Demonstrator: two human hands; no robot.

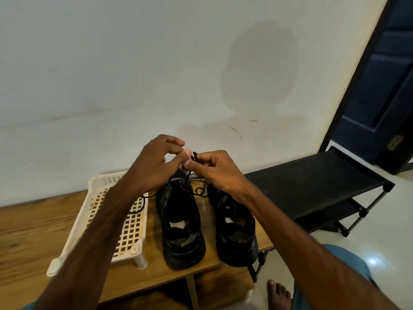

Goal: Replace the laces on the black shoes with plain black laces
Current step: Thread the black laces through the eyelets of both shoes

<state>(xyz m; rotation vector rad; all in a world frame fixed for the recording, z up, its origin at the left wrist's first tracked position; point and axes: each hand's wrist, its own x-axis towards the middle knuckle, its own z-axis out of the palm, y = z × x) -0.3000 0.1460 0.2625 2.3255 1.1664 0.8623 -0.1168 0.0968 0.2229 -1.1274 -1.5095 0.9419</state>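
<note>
The plain black lace [194, 155] is held just above the toes of the black shoes [181, 222], in the middle of the frame. My left hand [154, 166] and right hand [214, 171] both pinch its end with curled fingers. I judge that threading is in progress. Next, the tip must go precisely into an eyelet. A striped lace [197, 179] lies between the shoes on the desk [33, 231].

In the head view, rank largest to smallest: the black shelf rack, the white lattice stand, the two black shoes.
1. black shelf rack.
2. white lattice stand, partly hidden.
3. shoe on the left and shoe on the right: alike, unranked.
</note>
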